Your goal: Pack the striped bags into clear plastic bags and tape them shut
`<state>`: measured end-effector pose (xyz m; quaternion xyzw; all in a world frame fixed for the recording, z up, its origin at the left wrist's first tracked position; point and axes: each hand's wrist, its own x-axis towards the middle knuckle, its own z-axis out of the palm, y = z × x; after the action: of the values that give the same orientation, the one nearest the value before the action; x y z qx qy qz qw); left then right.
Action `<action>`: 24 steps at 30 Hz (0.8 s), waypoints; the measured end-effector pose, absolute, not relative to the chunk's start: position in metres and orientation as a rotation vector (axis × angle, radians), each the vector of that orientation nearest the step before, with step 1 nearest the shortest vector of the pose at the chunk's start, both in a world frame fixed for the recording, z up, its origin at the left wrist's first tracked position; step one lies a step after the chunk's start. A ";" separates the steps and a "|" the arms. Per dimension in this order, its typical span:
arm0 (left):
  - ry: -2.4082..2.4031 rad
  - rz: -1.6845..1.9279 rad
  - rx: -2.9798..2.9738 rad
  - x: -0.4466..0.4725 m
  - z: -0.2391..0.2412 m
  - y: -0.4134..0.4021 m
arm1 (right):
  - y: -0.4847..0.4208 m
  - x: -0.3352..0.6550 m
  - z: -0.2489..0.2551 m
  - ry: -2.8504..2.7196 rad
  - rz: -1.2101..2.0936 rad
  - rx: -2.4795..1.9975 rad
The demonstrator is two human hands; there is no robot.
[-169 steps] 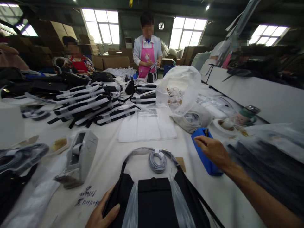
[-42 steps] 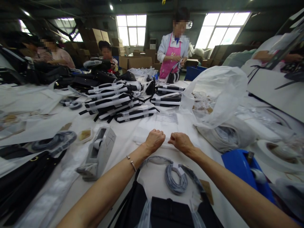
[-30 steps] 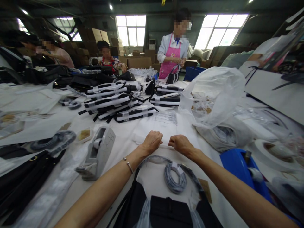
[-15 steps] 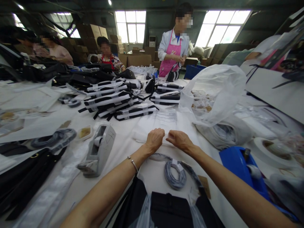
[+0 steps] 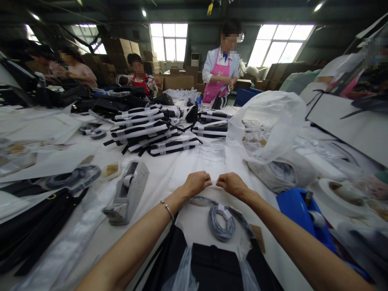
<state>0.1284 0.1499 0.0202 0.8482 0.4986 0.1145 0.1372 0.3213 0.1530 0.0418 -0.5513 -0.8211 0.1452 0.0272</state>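
Observation:
My left hand and my right hand are both closed in pinches, side by side, on the near edge of a stack of white plastic bags lying flat on the table. Just in front of them lies a black bag with plastic-wrapped handles and a coiled grey strap tied with a white tag. A silver bracelet sits on my left wrist.
A grey tape dispenser stands to the left, a blue one to the right. Black-and-white striped items are piled further back beside a large clear plastic bag. A person in a pink apron stands across the table; others sit at the far left.
My right hand left the blue tape dispenser and my left hand left the black bag; both now pinch the edge of the white bag stack, shifting only slightly over the last second.

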 end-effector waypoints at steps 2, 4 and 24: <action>1.404 0.317 2.431 0.127 0.023 0.149 | 0.152 0.322 0.041 -2.472 0.467 -1.726; 1.402 0.312 2.406 0.127 0.024 0.149 | 0.151 0.321 0.038 -2.414 0.467 -1.745; 1.463 0.248 2.353 0.132 0.013 0.145 | 0.158 0.331 0.039 -2.389 0.803 -1.576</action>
<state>0.1321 0.1450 0.0134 0.8322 0.5174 0.0876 0.1789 0.3312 0.1576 0.0388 -0.5283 -0.8009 0.2690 0.0843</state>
